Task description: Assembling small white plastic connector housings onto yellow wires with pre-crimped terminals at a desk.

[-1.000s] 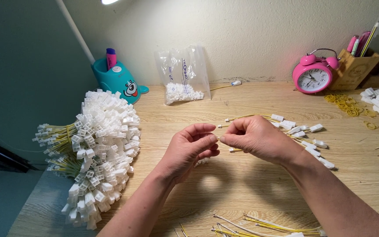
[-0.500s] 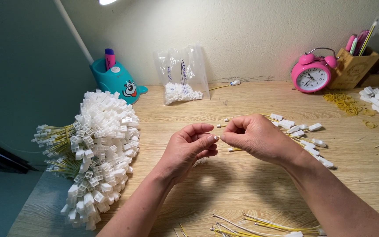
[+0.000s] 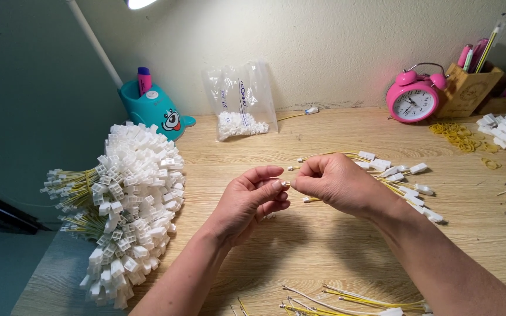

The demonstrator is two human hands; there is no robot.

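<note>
My left hand [image 3: 252, 202] and my right hand [image 3: 335, 181] meet above the middle of the wooden desk [image 3: 323, 246]. Between their fingertips they pinch a small white connector [image 3: 286, 184] on a thin yellow wire. Just behind my right hand lies a loose bunch of yellow wires with white connectors [image 3: 402, 178]. A big heap of finished wires with white connectors [image 3: 127, 199] lies at the left of the desk.
A clear bag of white connectors [image 3: 240, 105] leans on the wall beside a teal pen holder [image 3: 153, 108]. A pink alarm clock [image 3: 414, 96], a wooden pencil box [image 3: 469, 88] and yellow rubber bands [image 3: 458, 134] sit back right. More wires [image 3: 346, 298] lie at the front edge.
My hands have barely moved; the fingertips have come slightly closer together around the small connector.
</note>
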